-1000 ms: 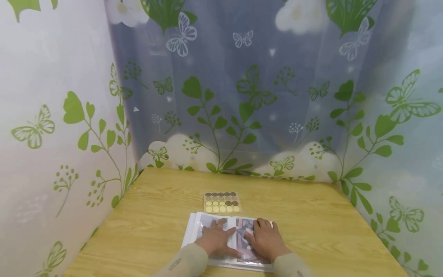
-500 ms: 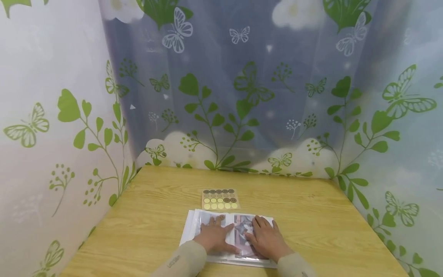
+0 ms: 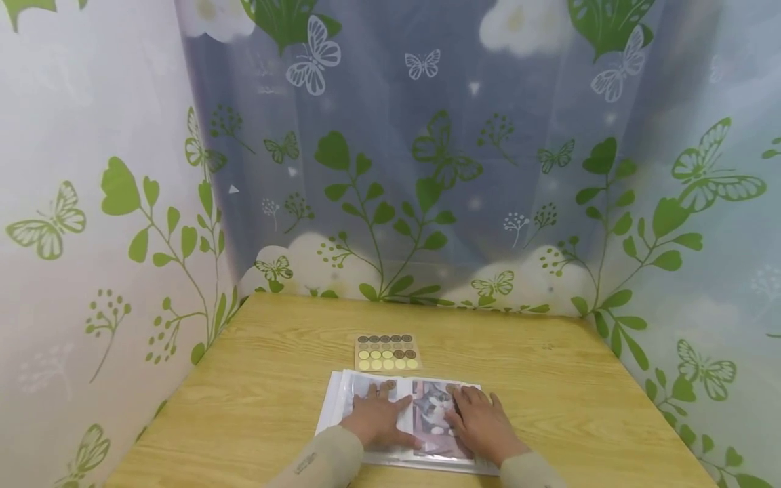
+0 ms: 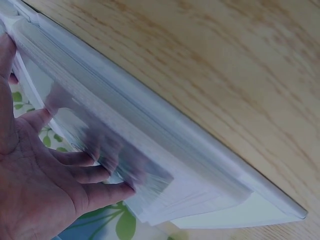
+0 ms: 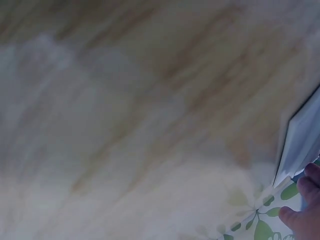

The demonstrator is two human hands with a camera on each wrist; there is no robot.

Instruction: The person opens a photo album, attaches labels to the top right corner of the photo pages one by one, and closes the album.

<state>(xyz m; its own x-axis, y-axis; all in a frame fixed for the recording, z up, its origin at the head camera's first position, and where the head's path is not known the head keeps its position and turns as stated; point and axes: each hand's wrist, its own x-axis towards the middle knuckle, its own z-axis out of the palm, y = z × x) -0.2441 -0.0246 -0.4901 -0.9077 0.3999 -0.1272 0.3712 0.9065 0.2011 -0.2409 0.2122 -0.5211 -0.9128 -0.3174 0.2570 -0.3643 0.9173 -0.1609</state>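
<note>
A photo album (image 3: 404, 427) with clear pockets lies open on the table. My left hand (image 3: 378, 415) rests on its left page with the fingers spread and the thumb reaching toward the middle fold; in the left wrist view, the fingertips (image 4: 125, 190) touch the clear pocket. On the right page is a picture of a grey and white cat (image 3: 432, 410). My right hand (image 3: 485, 421) lies on the right part of that page, fingers extended, covering some of the picture. A round brown sticker (image 3: 391, 384) shows at the top of the left page.
Just behind the album lies a sheet of round stickers (image 3: 388, 352) in brown and pale yellow rows. The wood-grain table (image 3: 518, 359) is bordered by a patterned curtain (image 3: 390, 169) at the back and sides.
My right hand has slid to the right across its page, uncovering more of the cat picture. My left hand stays on the left page.
</note>
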